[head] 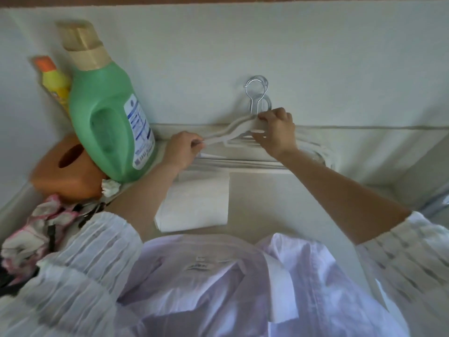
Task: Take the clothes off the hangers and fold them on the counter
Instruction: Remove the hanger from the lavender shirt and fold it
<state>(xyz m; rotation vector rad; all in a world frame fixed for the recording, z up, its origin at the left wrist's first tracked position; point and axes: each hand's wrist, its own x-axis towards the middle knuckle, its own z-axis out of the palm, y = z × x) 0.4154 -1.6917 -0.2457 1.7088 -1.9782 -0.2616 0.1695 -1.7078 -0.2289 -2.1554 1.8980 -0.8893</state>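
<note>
While a bare white hanger [233, 132] is held at the far edge of the bench [252, 203], the step in hand looks like stowing it on the hanger stack [255, 161] by the wall, its garment apparently already off. The left hand [183, 149] is closed in a pinch grip on the hanger's left arm end. The right hand [277, 132] is curled round the hanger near its neck, just below the metal hooks [257, 93], which lie against the wall.

A lilac shirt [218, 283] is seen at the near edge, collar toward the bench, unfolded; whether it lies on the bench or is draped lower cannot be told. A folded white garment [194, 205] is laid flat mid-bench, between the shirt and the stack.

Next move, as judged: the hanger is to be set down and released, then both hands are needed on the shirt, which has to be spread flat before folding.

Writing: a white-and-blue label is carried by the green detergent bottle [109, 117], far left, but the text is too blurred to be read. The neck tag inside the shirt collar is equally illegible. No brand can be made out on the yellow bottle [54, 81] or the orange container [65, 173]. A pink-and-white patterned cloth [36, 229] is bunched at near left.
</note>
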